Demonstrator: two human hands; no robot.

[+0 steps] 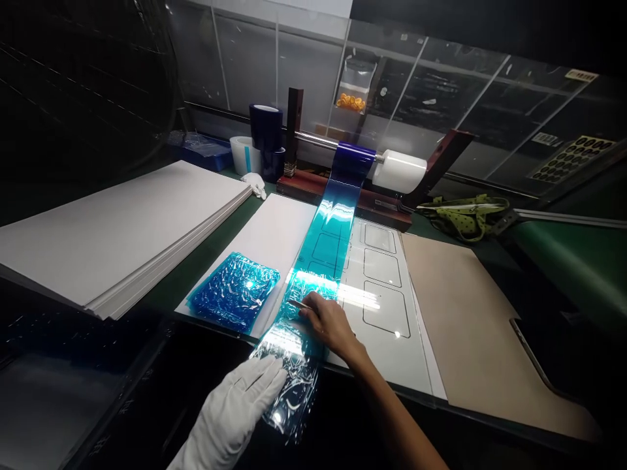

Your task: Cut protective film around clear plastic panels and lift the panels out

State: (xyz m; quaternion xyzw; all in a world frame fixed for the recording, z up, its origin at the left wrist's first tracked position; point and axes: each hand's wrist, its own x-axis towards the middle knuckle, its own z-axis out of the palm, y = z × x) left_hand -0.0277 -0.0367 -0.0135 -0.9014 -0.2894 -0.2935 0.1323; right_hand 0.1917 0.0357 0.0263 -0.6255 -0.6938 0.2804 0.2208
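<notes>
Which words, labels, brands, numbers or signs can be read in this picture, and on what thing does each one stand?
None can be read with certainty.
Pale label at upper right: too small to read.
Lower pale label: too small and blurred.
Blue film: marks in the glare, unclear whether they are letters.

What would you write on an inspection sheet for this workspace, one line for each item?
Surface: green table, partly covered.
Job's things: blue film strip running from a blue roll over an outlined sheet; pile of blue film pieces at its left.
Clutter: stack of white sheets, dark blue rolls, brown board, green dotted pouch.
Hands: gloved left hand touches the strip's near end; bare right hand holds a thin object in its fingers.
Cables: nothing seen.
Surroundings: panels and a bag of orange pieces behind.
</notes>
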